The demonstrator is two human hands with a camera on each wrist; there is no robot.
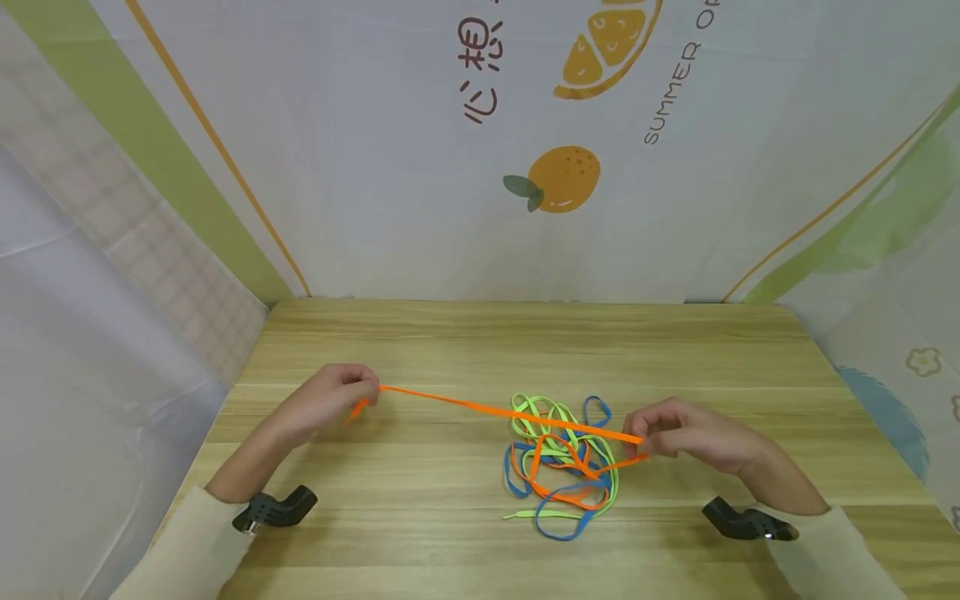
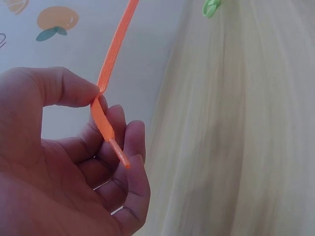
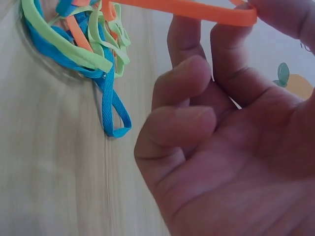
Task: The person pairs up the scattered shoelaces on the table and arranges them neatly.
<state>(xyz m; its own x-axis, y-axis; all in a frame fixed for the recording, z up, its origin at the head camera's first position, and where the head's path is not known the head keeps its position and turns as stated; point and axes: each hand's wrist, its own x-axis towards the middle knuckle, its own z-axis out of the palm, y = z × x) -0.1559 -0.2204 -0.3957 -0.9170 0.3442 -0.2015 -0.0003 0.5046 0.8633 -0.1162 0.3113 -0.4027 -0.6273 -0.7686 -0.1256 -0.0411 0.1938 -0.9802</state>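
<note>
Where pale sleeves (image 1: 191,546) enter at the lower corners: right hand (image 1: 701,433), centre right, and left hand (image 1: 322,402), centre left, each grip pinching one orange lace (image 1: 510,412). Below it, right of centre: green lace (image 3: 61,44), blue lace (image 3: 107,108), tangled, on tabletop (image 1: 420,517). Top: printed cloth (image 1: 412,167).

We see one long, flat, woven orange lace (image 1: 555,423), stretched almost straight in the air. The left hand (image 1: 322,404) pinches it near its end, and its stiff narrow tip hangs below. At the right hand (image 1: 701,433), which pinches it also, it turns back towards the other laces. We find these tangled on the worktop (image 1: 375,533): a flat lime-green lace (image 3: 88,58) and a flat blue lace (image 3: 107,98), both in loose loops, crossing orange loops.
</note>
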